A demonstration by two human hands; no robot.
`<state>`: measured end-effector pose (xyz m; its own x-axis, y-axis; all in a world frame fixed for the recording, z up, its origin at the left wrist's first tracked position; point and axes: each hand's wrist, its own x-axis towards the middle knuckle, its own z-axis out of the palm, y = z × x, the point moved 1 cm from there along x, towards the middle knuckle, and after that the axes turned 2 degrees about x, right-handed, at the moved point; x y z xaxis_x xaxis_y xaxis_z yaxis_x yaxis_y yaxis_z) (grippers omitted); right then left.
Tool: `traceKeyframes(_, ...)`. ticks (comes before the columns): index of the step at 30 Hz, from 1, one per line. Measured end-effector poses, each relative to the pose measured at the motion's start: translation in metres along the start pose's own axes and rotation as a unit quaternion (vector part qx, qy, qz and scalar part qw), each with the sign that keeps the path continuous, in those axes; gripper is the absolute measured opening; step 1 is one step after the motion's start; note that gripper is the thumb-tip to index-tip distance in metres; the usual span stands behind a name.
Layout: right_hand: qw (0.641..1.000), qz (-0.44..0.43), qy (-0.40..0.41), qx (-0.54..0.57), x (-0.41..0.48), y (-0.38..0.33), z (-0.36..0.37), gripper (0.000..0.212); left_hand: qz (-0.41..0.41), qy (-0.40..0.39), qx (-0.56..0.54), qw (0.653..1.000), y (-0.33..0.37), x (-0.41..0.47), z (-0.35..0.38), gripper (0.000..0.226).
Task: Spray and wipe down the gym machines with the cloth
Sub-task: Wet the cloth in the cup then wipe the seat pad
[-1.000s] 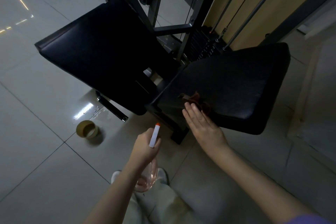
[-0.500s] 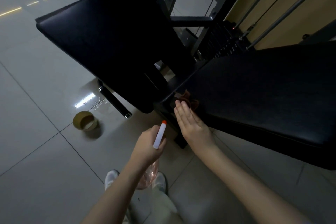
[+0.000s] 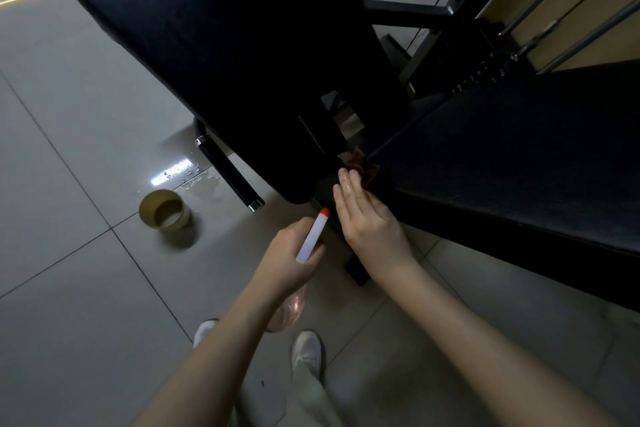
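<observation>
A gym machine fills the upper view, with a black padded backrest [image 3: 221,45] on the left and a black seat pad [image 3: 519,163] on the right. A dark red cloth [image 3: 358,165] lies at the seat pad's near left corner, by the gap between the pads. My right hand [image 3: 367,218] presses flat on the cloth with straight fingers. My left hand [image 3: 291,260] grips a clear pinkish spray bottle [image 3: 287,308], whose white nozzle with an orange tip [image 3: 313,236] points up toward the machine. Most of the bottle is hidden behind my hand.
A tan paper cup [image 3: 164,210] stands on the grey tiled floor at left, beside a small wet patch [image 3: 194,177]. A black chrome-ended handle [image 3: 228,177] juts out under the backrest. The weight stack [image 3: 485,73] and cables sit behind. My white shoes [image 3: 306,350] are below.
My right hand slid the cloth left along the seat pad toward its near corner by the gap. The view moved closer to the machine. The left hand holds the bottle as before.
</observation>
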<state>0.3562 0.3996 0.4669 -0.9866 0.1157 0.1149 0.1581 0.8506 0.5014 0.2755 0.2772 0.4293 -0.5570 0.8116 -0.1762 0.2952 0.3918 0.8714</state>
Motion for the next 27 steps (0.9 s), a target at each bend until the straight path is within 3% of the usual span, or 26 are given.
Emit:
traceKeyframes(5, 0.994, 0.049, 0.007, 0.094, 0.004, 0.001, -0.012, 0.045, 0.006, 0.012, -0.059, 0.998, -0.011, 0.008, 0.008, 0.018)
traceKeyframes(9, 0.994, 0.055, 0.060, 0.069, -0.002, 0.016, -0.029, 0.033, 0.040, 0.009, -0.098, 0.994, -0.022, 0.015, 0.016, 0.017)
traceKeyframes(15, 0.995, 0.073, 0.048, 0.050, 0.000, 0.014, -0.029, 0.032, -0.041, 0.067, -0.177, 0.981, -0.034, 0.020, 0.031, 0.022)
traceKeyframes(22, 0.994, 0.083, 0.051, 0.051, 0.005, 0.010, -0.027, 0.035, -0.080, 0.063, -0.173, 0.980, -0.047, 0.015, 0.030, 0.019)
traceKeyframes(27, 0.987, 0.086, 0.080, 0.111, 0.018, -0.002, -0.016, 0.034, -0.131, 0.081, -0.172, 0.973, -0.052, 0.022, 0.026, 0.022)
